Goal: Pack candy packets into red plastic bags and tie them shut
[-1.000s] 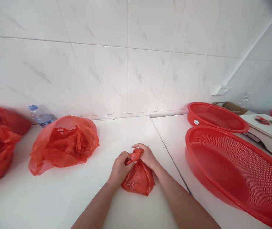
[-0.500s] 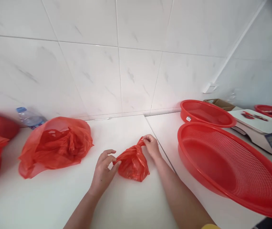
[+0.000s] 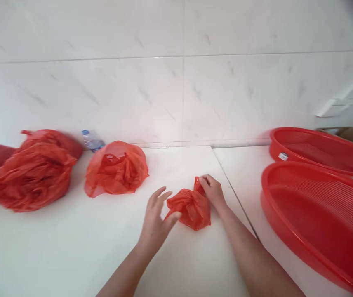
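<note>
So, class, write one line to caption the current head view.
Right hand pinching a small red plastic bag, left hand open beside it, on a white table.

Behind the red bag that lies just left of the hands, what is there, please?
Behind the red bag, a clear bottle with a blue cap shows. The bag covers its lower end and anything else there.

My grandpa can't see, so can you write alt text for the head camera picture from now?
A right hand pinches the top of a small red plastic bag on a white table; the left hand is open beside it. To the left are more red bags and a blue-capped bottle; to the right, two red baskets.
</note>
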Motion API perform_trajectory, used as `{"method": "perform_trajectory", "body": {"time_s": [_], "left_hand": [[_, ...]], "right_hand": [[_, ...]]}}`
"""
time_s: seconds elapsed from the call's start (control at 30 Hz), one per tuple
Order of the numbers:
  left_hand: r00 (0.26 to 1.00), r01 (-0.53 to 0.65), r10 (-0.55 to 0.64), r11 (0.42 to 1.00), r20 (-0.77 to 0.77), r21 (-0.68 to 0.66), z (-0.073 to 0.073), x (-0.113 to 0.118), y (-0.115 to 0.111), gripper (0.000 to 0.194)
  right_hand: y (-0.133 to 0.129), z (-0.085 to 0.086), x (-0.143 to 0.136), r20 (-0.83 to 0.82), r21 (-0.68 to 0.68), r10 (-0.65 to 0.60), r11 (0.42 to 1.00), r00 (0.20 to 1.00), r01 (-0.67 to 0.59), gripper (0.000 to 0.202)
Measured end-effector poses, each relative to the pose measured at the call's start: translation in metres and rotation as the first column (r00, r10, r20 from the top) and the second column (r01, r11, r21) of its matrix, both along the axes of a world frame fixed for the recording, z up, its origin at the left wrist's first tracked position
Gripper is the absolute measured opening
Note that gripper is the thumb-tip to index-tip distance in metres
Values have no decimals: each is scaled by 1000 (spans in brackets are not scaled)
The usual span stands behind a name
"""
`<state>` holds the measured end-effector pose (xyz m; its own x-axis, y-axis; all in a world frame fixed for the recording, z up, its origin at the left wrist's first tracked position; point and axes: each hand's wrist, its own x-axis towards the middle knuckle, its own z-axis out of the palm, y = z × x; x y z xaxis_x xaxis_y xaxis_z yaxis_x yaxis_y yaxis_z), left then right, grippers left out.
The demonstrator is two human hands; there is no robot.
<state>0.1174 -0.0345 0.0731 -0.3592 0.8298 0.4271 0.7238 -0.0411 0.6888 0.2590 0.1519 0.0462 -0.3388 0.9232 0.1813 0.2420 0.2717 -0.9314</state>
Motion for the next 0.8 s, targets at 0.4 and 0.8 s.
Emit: {"method": "perform_trajectory", "body": {"time_s": [0.4,0.8], "left_hand": [[978,-156,95,926,-187,-345,-20,-26,-51,58],[68,-944,978,-1,-196,-330,-28,-135,-296,30]], "right_hand": [[-30,-11,-24,154,-211,258,952,954,-223,43],[-18,-43,-29,601,54,253,933,758,-355,33]]}}
